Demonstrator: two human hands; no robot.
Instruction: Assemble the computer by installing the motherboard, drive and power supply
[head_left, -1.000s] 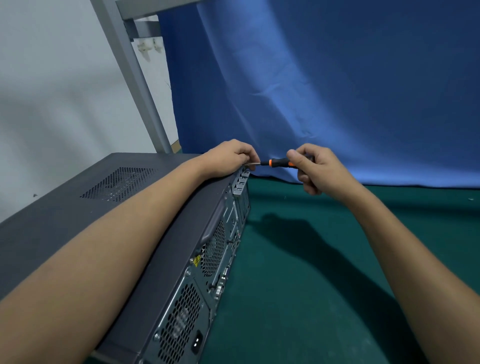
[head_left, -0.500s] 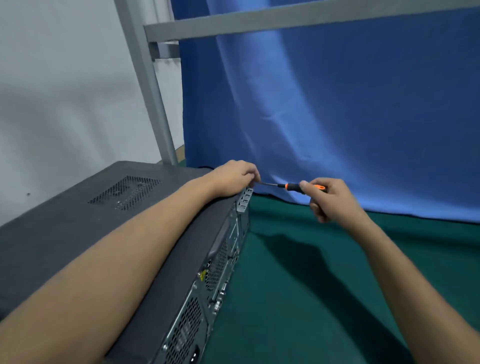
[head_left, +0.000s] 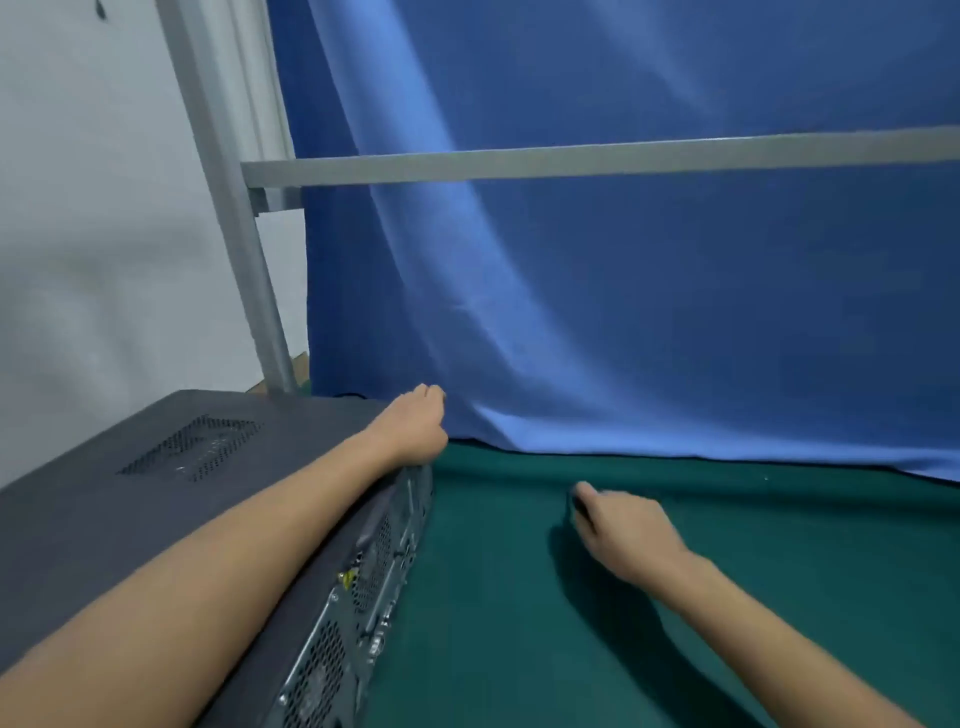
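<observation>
Both curled (blurry): left grip (head_left: 415, 423) clasps computer case (head_left: 156, 493) corner, right grip (head_left: 628, 535) holds dark object (head_left: 578, 506).

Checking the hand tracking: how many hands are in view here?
2. The left hand rests on the far rear corner of the computer case; the right hand is low over the green mat, apart from the case and blurred.

no text can be read; the yellow sticker (head_left: 347, 578) on the computer case (head_left: 104, 519) rear is too blurred.
</observation>
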